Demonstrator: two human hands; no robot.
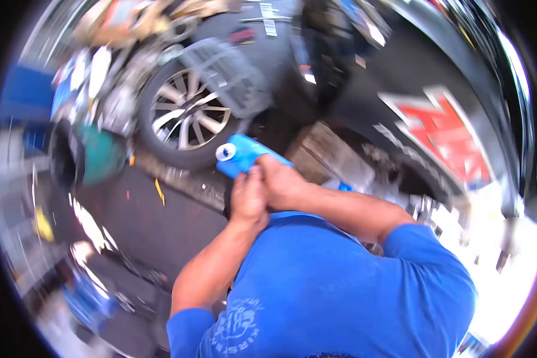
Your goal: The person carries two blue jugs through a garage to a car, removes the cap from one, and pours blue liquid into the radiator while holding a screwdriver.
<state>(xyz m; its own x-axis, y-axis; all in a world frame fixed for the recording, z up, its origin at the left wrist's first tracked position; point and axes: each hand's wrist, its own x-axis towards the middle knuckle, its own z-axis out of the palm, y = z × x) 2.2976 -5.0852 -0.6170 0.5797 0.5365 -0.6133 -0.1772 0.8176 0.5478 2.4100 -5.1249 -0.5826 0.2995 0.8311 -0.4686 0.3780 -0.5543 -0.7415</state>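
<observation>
A blue plastic bottle (243,153) with a round white neck or cap (225,152) is tilted in front of my chest. My right hand (282,184) is closed around its near end. Pressed against that hand and the bottle's lower edge is my left hand (249,197), its fingers bent and closed. Whether the left fingers grip the bottle or some small thing is hidden. The bottle's far end points left, towards a wheel with a silver alloy rim (191,113).
A grey plastic crate (227,74) rests against the wheel. Left of it stands a green bucket-like container (101,155). A dark panel with a red and white logo (438,134) rises at the right. Wooden blocks (322,152) and assorted clutter lie beyond my right arm.
</observation>
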